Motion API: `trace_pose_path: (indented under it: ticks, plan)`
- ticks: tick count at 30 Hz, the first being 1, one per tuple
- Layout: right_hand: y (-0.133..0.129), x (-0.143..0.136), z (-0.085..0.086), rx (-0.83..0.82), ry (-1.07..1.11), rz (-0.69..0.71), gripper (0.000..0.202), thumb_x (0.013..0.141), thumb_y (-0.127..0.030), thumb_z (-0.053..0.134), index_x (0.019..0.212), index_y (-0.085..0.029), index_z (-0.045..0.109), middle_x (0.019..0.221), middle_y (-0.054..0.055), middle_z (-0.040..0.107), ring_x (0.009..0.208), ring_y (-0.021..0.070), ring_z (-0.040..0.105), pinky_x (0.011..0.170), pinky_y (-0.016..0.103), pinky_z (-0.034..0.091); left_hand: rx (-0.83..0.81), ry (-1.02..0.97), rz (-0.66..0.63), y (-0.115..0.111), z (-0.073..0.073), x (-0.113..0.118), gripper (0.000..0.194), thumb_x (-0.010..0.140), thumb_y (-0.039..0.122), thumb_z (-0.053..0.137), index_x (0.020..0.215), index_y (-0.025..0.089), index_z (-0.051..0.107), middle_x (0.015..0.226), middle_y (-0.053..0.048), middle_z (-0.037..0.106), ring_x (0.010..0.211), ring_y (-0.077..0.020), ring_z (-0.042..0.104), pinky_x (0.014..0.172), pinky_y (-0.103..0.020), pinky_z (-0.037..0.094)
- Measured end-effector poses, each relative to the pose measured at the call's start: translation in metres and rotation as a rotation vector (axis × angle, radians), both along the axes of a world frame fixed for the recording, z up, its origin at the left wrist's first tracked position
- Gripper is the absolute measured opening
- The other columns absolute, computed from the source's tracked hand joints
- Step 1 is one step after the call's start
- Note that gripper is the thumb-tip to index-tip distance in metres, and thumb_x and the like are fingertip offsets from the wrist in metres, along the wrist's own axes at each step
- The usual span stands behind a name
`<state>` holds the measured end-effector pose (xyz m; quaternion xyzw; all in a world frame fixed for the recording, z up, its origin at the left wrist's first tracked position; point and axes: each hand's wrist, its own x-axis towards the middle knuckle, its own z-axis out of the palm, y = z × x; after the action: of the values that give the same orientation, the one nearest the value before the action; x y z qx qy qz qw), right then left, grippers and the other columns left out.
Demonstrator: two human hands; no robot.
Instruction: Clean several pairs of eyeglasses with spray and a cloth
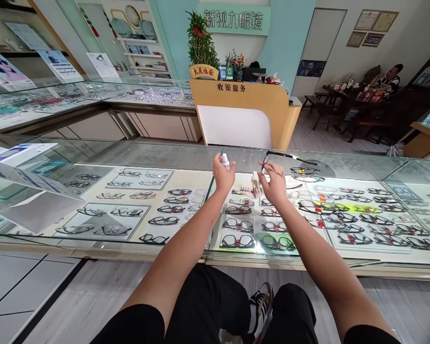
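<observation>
- Currently, the left hand (224,176) curls round a small white bottle (225,162), its cap end poking up past the fingers.
- The right hand (275,182), partly closed, has hold of black glasses (279,154); one arm reaches out ahead and to its right.
- A pale cloth (251,187) hangs just left of the right hand; whether the fingers grip it, I cannot tell.
- Below both hands, display frames (237,241) fill the glass counter (165,156).
- Beyond them stands a wooden desk (279,107).
</observation>
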<state>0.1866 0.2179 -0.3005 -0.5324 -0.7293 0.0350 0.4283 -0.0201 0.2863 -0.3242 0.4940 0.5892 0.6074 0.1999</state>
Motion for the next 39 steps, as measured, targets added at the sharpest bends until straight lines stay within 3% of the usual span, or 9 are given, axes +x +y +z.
trace_pose_path:
  ticks: [5,16,26,29,33,36,39]
  plan:
    - [-0.002,-0.002,-0.005,-0.043,-0.044,-0.001,0.047,0.110,-0.044,0.048,0.144,-0.021,0.073,0.143,0.016,0.069,0.130,0.0370,0.055,0.119,0.056,0.041,-0.080,0.046,-0.038,0.002,-0.004,0.000,0.060,0.098,0.023,0.072,0.153,0.014,0.048,0.151,-0.024,0.064,0.138,-0.0330,0.064,0.119,-0.047,0.044]
    - [0.000,-0.004,-0.010,-0.066,-0.074,-0.003,0.048,0.112,-0.044,0.046,0.144,-0.022,0.072,0.146,0.015,0.068,0.132,0.0369,0.053,0.119,0.055,0.040,-0.209,0.203,0.012,0.000,-0.006,-0.003,0.030,0.102,0.018,0.060,0.131,0.023,0.062,0.127,-0.013,0.075,0.119,-0.0321,0.071,0.102,-0.041,0.052]
    - [-0.001,-0.004,-0.013,-0.047,-0.018,-0.001,0.045,0.111,-0.044,0.045,0.136,-0.021,0.074,0.144,0.016,0.068,0.135,0.0377,0.052,0.122,0.057,0.037,-0.203,0.208,-0.018,0.002,-0.009,-0.004,0.031,0.102,0.021,0.057,0.132,0.022,0.063,0.123,-0.015,0.076,0.115,-0.0363,0.072,0.102,-0.047,0.052]
    - [-0.001,-0.005,-0.015,-0.024,0.008,-0.002,0.043,0.111,-0.045,0.047,0.131,-0.022,0.076,0.140,0.015,0.070,0.133,0.0367,0.054,0.123,0.056,0.037,-0.066,0.207,-0.104,0.001,-0.007,-0.001,0.035,0.104,0.024,0.056,0.138,0.020,0.061,0.128,-0.016,0.074,0.118,-0.0338,0.070,0.106,-0.047,0.052]
    - [0.000,-0.005,-0.016,0.006,0.048,-0.038,0.040,0.109,-0.045,0.050,0.121,-0.022,0.080,0.132,0.015,0.074,0.128,0.0363,0.056,0.121,0.056,0.039,0.146,0.132,-0.342,-0.006,-0.002,0.008,0.044,0.110,0.045,0.051,0.148,0.022,0.055,0.140,-0.017,0.067,0.123,-0.0293,0.067,0.102,-0.042,0.056]
    - [0.001,-0.003,-0.015,0.014,0.054,-0.054,0.041,0.110,-0.044,0.048,0.120,-0.021,0.081,0.130,0.015,0.075,0.123,0.0361,0.059,0.118,0.056,0.040,0.139,0.044,-0.469,-0.012,0.002,0.016,0.048,0.108,0.053,0.053,0.148,0.026,0.052,0.137,-0.015,0.066,0.119,-0.0261,0.066,0.090,-0.035,0.058]
    - [0.002,0.000,-0.014,0.016,0.028,-0.055,0.041,0.111,-0.044,0.048,0.120,-0.021,0.081,0.129,0.015,0.076,0.121,0.0356,0.061,0.116,0.056,0.041,0.071,-0.070,-0.530,-0.017,0.008,0.022,0.043,0.107,0.046,0.056,0.145,0.027,0.050,0.120,-0.010,0.066,0.105,-0.0220,0.064,0.080,-0.030,0.057]
